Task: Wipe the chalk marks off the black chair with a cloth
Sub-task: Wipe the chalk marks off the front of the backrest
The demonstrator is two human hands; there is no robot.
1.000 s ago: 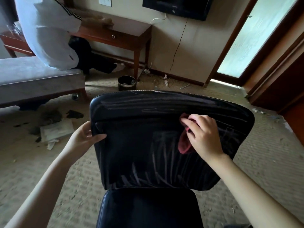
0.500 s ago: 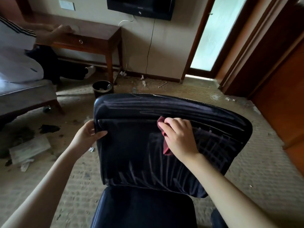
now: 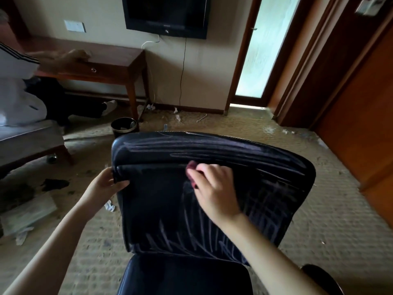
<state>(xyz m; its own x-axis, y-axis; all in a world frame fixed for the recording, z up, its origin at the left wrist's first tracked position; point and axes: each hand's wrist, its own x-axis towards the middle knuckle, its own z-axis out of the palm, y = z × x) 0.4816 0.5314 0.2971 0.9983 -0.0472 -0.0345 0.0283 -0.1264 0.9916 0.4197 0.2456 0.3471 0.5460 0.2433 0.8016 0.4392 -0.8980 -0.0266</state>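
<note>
Black chair [image 3: 161, 209] on the carpet, backrest turned toward the camera. Streaked with chalk marks [image 3: 265, 209] along the top roll, down the right side and across the lower edge; darker and cleaner at middle left.

Brace with the left grip [image 3: 106, 184], wrapped round the backrest's left edge with the thumb on the front, to stop any swing under pressure. Press firmly with the right grip [image 3: 214, 192], fingers curled over the red cloth [image 3: 192, 167] just below the top seam at mid-back. Wipe in overlapping strokes toward the marked right side, then downward. Turn to a fresh face of cloth at the first sign of smearing.
</note>
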